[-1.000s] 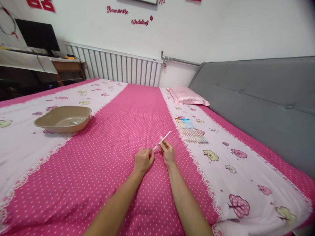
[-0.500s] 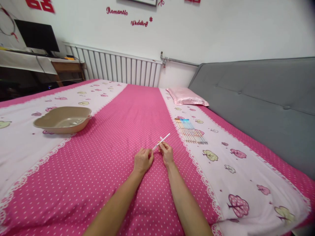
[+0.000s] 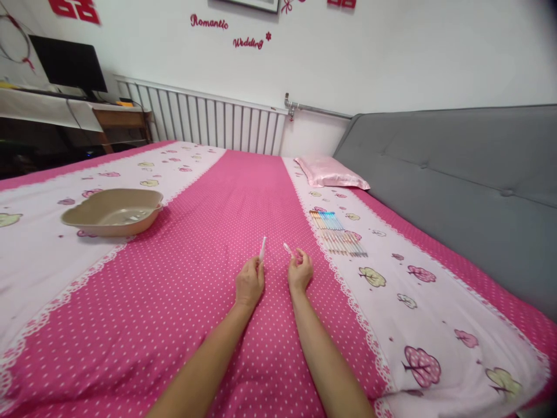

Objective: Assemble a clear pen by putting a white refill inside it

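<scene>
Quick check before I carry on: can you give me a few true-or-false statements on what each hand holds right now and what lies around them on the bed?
1. The left hand holds a thin white pen that points up and away. True.
2. The right hand holds the beige basin. False: it holds a small clear cap; the beige basin lies far to the left, untouched.
3. The pen and the cap are joined. False: they are apart, one in each hand.
4. A row of pens lies on the bedsheet to the right of the hands. True.
5. The pink pillow lies under the hands. False: it lies far off, by the grey headboard.
</scene>
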`<state>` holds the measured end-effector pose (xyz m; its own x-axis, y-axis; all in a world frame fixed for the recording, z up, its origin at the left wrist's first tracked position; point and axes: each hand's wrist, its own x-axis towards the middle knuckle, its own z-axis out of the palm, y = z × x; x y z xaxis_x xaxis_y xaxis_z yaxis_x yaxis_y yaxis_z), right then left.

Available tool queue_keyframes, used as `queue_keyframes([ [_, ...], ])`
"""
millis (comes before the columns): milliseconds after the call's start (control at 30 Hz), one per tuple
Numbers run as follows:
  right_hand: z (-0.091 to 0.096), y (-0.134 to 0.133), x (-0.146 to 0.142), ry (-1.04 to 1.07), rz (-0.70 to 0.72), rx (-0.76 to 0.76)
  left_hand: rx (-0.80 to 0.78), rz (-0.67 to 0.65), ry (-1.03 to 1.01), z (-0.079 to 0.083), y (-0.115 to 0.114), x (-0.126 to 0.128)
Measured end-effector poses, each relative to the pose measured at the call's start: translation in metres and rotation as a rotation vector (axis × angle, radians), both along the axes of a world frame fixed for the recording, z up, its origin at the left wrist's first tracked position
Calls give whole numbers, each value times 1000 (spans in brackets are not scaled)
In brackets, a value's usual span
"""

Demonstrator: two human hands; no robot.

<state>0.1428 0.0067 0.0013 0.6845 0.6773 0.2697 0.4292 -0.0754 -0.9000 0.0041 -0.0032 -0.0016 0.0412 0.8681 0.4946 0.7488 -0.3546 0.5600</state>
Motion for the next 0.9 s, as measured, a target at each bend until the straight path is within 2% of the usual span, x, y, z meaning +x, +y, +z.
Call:
queue_keyframes([
  [100, 1, 5, 1, -28, -40, -84, -24, -1, -4, 0, 0, 0],
  [267, 5, 16, 1, -11, -3, -173, -57, -6, 3, 0, 0, 0],
  [367, 8, 21, 4, 82, 31, -210, -66, -5, 15, 1, -1, -1],
  [500, 16, 26, 14, 307, 123, -227, -66, -2, 27, 4, -3, -1],
  [700, 53, 18, 26, 663, 410, -135, -73, -22, 49, 9, -6, -2],
  [900, 87, 5, 12, 806, 637, -21, -73, -36, 66, 9, -11, -4],
])
